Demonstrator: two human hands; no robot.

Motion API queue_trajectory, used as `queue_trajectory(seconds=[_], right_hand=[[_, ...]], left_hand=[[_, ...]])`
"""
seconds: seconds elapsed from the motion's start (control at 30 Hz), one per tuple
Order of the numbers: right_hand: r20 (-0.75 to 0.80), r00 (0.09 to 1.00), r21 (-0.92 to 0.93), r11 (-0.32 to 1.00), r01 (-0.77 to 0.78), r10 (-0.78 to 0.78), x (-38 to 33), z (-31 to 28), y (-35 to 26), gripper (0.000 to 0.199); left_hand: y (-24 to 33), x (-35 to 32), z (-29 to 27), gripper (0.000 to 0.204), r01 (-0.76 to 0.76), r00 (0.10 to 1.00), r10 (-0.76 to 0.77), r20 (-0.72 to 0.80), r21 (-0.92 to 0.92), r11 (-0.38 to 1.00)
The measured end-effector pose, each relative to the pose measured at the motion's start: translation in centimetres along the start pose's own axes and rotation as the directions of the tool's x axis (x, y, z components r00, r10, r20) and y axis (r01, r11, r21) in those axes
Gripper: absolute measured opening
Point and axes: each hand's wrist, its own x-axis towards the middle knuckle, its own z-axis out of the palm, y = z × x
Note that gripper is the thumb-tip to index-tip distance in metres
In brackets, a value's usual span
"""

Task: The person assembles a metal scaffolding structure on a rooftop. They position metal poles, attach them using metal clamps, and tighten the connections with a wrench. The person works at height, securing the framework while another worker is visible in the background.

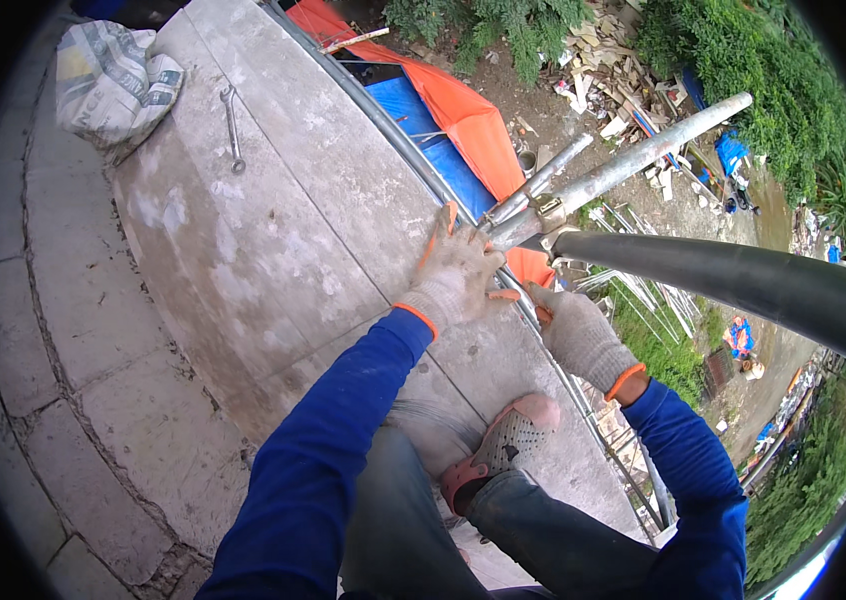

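My left hand, in a white knit glove with orange fingers and cuff, lies spread at the ledge's edge. Its fingertips reach the lower end of a grey metal pipe by a clamp. Just right of it, over the edge, my right hand wears a matching glove. Its fingers bend inward below the clamp, and what they hold, if anything, is hidden. A shorter pipe and a thick dark pole meet near the clamp. A metal wrench rests apart on the concrete ledge.
A printed sack sits at the ledge's far left, above stone paving. My foot in a perforated shoe stands near the edge. Beyond the drop are orange sheeting, a blue tarp, scattered debris and bushes.
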Motion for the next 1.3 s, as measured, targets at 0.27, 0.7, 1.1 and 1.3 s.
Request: queue_trajectory(seconds=[0.27, 0.7, 1.1, 1.3], right_hand=[[0.194, 0.917, -0.135, 0.916, 0.378, -0.349, 3.0, 2.0, 2.4, 0.033], [-0.173, 0.598, 0.096, 0.591, 0.801, -0.782, 2.4, -0.7, -2.2, 0.032], [-0.279, 0.862, 0.204, 0.851, 0.484, -0.423, 8.2, 2.7, -10.5, 0.021], [-0.259, 0.892, 0.204, 0.881, 0.426, -0.371, 8.1, 4.2, -9.9, 0.025]], left_hand=[[1.2, 1.0, -0.6, 0.058, 0.055, 0.998, -0.055, -0.004, -0.109, 0.993], [0.6, 1.7, 3.0, 0.029, -0.005, 0.935, -0.059, -0.351, -0.178, 0.984], [-3.1, 3.1, 6.0, 0.018, -0.3, 0.871, 0.122, -0.476, -0.32, 0.899], [-6.4, 4.3, 10.5, 0.032, -0.479, 0.763, 0.162, -0.626, -0.379, 0.792]])
